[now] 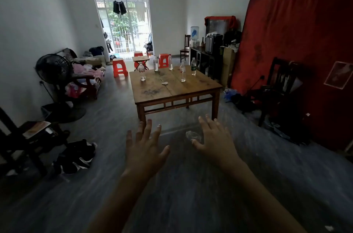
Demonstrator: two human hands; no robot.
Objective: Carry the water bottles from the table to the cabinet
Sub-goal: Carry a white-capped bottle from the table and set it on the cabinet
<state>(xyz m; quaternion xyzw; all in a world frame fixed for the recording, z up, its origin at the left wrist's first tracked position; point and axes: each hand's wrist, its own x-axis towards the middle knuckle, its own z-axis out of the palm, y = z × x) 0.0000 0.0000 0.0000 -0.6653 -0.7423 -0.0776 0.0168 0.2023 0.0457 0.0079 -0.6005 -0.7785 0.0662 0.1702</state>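
Several clear plastic water bottles stand upright on the far half of a low wooden table [152, 95]: one at the left [141, 72], two at the back [155, 63] [170, 62], one toward the middle right [182, 72] and a green-labelled one [193, 67] at the right corner. A dark cabinet [204, 60] stands against the right wall beyond the table. My left hand [145, 144] and my right hand [215, 137] stretch forward over the floor with fingers spread, holding nothing, well short of the table.
A crumpled clear plastic item [193, 135] lies on the floor by my right hand. Red stools [120, 67] and a small folding table [140, 59] stand behind the table. A fan [53, 72], cluttered chairs and clothes [76, 156] fill the left; a red mattress [296, 51] and dark chair [278, 87] the right.
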